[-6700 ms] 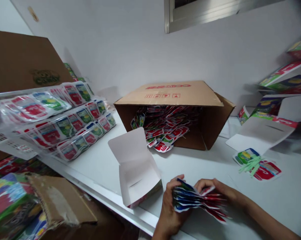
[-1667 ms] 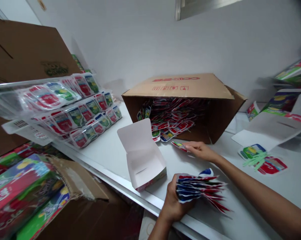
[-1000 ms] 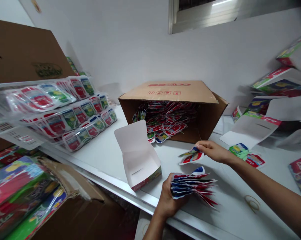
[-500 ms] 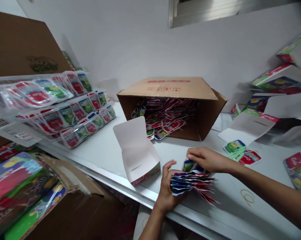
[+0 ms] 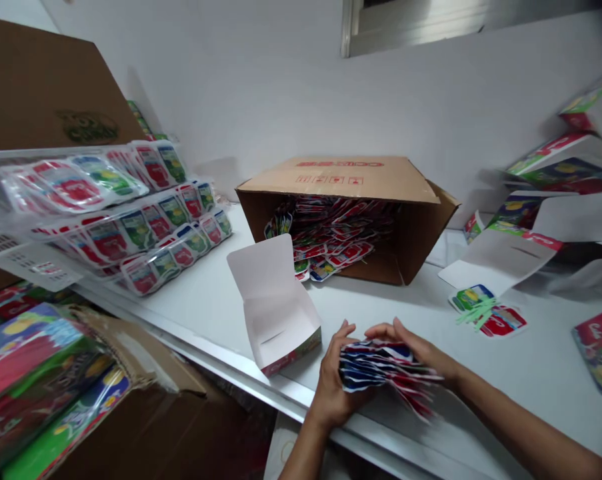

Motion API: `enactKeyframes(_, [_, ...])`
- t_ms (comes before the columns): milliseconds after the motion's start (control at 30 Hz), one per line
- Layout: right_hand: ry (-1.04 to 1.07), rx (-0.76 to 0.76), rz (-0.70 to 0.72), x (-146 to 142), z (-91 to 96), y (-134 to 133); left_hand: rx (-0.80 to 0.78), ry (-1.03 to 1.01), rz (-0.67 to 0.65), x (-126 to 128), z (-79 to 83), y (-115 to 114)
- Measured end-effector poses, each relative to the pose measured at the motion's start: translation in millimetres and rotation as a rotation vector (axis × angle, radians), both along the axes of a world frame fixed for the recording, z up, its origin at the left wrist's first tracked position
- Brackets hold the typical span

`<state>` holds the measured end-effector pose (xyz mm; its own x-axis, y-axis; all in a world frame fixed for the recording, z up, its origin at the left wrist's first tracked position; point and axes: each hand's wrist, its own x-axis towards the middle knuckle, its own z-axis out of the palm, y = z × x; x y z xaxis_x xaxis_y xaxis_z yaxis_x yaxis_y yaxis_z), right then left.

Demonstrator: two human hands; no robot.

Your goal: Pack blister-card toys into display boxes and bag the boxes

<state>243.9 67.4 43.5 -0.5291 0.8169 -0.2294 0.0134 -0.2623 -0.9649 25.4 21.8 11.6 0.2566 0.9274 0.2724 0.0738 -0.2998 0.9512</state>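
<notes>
Between my two hands stands a thick stack of candy packets (image 5: 381,367), its blue and red edges fanned toward me. My left hand (image 5: 335,377) grips the stack's left side, thumb and fingers around it. My right hand (image 5: 423,350) presses against the back and right side, its fingers curved over the far edge and partly hidden. Just left of my hands, an open small carton (image 5: 285,327) with a raised white lid stands on the table. Behind it, a brown cardboard box (image 5: 338,180) lies on its side with many loose packets (image 5: 338,230) spilling toward its opening.
Bagged packet strips (image 5: 151,227) are piled on the left of the white table (image 5: 205,280). A carton of printed boxes (image 5: 45,387) stands below the table's front edge. Open printed boxes (image 5: 511,247) crowd the right, near packets with green strips (image 5: 485,313).
My right hand has let go of the packet it pinched at the top and now lies along the stack's back and right side. The packets are pressed closer together.
</notes>
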Motion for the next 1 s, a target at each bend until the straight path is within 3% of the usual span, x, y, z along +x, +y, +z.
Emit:
enactKeyframes(67, [0.005, -0.032, 0.074, 0, -5.3, 0, -0.043, 0.004, -0.044, -1, 4.4, 0])
enactKeyframes(133, [-0.108, 0.042, 0.159, -3, -5.2, 14, -0.107, -0.004, -0.059, 0, 7.0, -2])
enactKeyframes(200, [-0.355, 0.307, 0.172, -10, -3.8, 42, -0.134, -0.014, -0.009, 2, 6.4, -3])
enactKeyframes(300, [-0.719, 0.753, 0.016, -25, -4.9, 102, -0.148, -0.028, 0.047, 3, 1.1, -3])
enactKeyframes(400, [-0.861, 0.927, -0.11, -41, -10.3, 160, -0.128, -0.005, 0.048, 3, -2.7, -3])
enactKeyframes(500, [-0.923, 1.036, -0.116, -49, -17.2, 196, -0.117, -0.013, 0.053, 3, -1.7, -3])
enactKeyframes(600, [-0.921, 1.124, -0.071, -41, -24.1, 200, -0.121, -0.037, 0.029, 2, -0.2, -3])
enactKeyframes(800, [-0.923, 1.153, -0.11, -5, -33.0, 160, -0.161, -0.03, 0.011, 1, -2.7, -3])
enactKeyframes(900, [-0.938, 1.148, -0.154, -12, -34.0, 160, -0.161, -0.04, 0.019, 3, -2.3, -4])
enactKeyframes(1000, [-0.914, 1.16, -0.16, -34, -33.3, 179, -0.152, -0.059, 0.025, 4, -3.4, -3])
